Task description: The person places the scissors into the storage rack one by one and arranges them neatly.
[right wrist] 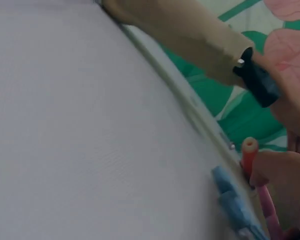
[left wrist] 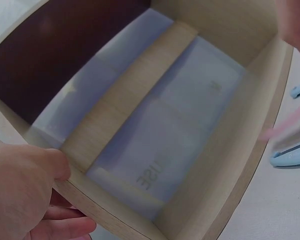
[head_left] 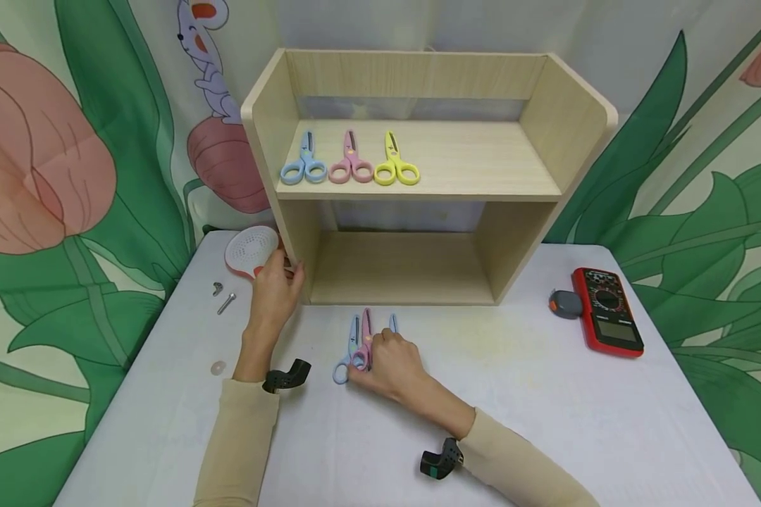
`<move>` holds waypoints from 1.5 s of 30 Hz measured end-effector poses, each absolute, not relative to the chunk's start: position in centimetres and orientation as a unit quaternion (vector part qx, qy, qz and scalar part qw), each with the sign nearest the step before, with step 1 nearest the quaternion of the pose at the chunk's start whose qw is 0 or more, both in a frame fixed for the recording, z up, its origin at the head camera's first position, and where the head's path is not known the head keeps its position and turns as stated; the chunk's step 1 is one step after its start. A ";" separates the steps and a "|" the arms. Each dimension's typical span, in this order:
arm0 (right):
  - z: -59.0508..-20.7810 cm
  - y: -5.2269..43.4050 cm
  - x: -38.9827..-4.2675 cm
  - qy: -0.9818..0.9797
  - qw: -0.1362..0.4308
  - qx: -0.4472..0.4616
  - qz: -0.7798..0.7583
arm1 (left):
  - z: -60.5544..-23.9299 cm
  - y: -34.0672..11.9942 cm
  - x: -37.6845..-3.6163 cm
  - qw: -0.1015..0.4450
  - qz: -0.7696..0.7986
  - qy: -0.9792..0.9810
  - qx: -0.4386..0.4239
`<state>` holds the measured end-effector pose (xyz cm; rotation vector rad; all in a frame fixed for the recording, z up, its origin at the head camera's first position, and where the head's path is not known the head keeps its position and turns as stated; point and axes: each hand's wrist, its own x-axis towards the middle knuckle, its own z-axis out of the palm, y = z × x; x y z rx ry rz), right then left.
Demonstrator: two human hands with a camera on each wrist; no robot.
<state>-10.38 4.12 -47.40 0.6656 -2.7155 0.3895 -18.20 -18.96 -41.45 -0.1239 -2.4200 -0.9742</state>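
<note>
Head view shows the right hand (head_left: 394, 362) before the wooden shelf (head_left: 482, 158), its fingers curled, as I judge, on the handles of the pink scissors (head_left: 367, 325). These extend from the grip toward the shelf, long axis and blades pointing to its front edge; blue scissors (head_left: 354, 336) lie just beside. The left hand (head_left: 274, 292), farther from both, grips the shelf's left side.

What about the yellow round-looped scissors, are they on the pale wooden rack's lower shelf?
No, the yellow scissors lie on the upper shelf, beside a pink round-looped pair.
</note>
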 end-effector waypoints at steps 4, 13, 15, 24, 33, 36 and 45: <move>-45.0 5.0 -10.2 -0.922 0.185 0.280 0.195 | -41.5 -18.9 -18.2 0.268 -0.359 -0.893 -0.047; -35.9 7.5 -11.3 -0.831 0.328 0.364 0.261 | -41.5 -18.9 -18.2 0.275 -0.357 -0.891 -0.047; -33.8 8.3 -11.9 -0.821 0.346 0.367 0.267 | -41.6 -18.9 -18.2 0.273 -0.357 -0.892 -0.047; -27.4 12.4 -17.2 -0.841 0.380 0.275 0.271 | -41.7 -19.0 -18.1 0.273 -0.356 -0.893 -0.046; -24.1 14.5 -22.2 -0.906 0.273 0.177 0.272 | -41.5 -18.9 -18.0 0.273 -0.358 -0.892 -0.046; -23.6 14.7 -22.8 -0.920 0.223 0.160 0.279 | -41.6 -18.8 -18.1 0.273 -0.359 -0.892 -0.045; -22.7 14.9 -23.3 -0.940 0.143 0.165 0.263 | -41.7 -18.9 -18.2 0.277 -0.355 -0.892 -0.047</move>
